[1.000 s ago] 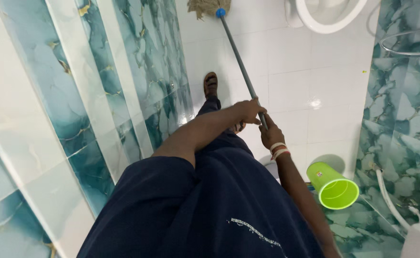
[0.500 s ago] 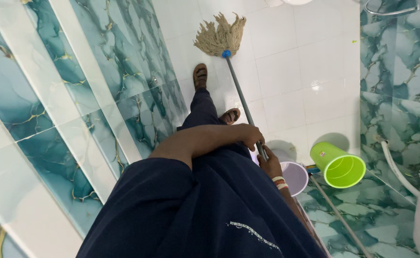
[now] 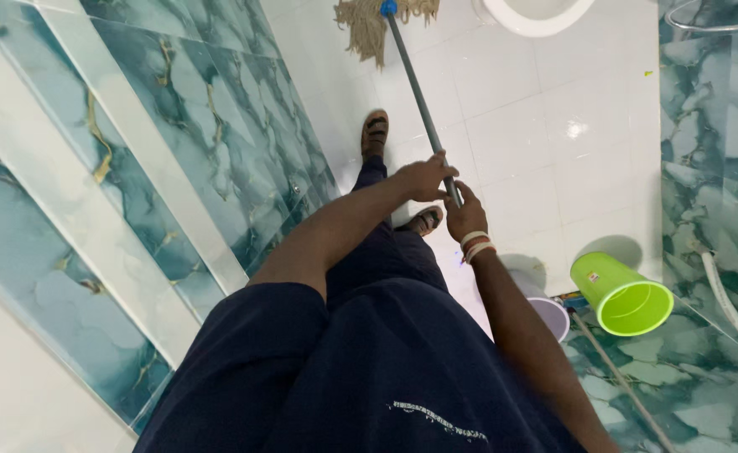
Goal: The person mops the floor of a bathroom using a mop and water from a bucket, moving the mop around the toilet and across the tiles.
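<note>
Green bucket [image 3: 623, 295] on side; toilet bowl [image 3: 537, 15]; marbled teal wall [image 3: 176, 143].

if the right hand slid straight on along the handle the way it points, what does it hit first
Most likely the left hand, which grips the grey mop handle just ahead of the right hand, the two almost touching. Past it the handle runs bare to the blue collar and the mop head on the white floor.

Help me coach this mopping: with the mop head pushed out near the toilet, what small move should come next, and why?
Probably a short pull of the mop handle back toward the feet. Both the left hand and right hand grip it with arms stretched forward, and the string mop head sits far out beside the toilet bowl, so little forward reach seems left. The white floor tiles nearer the sandals lie between.
</note>
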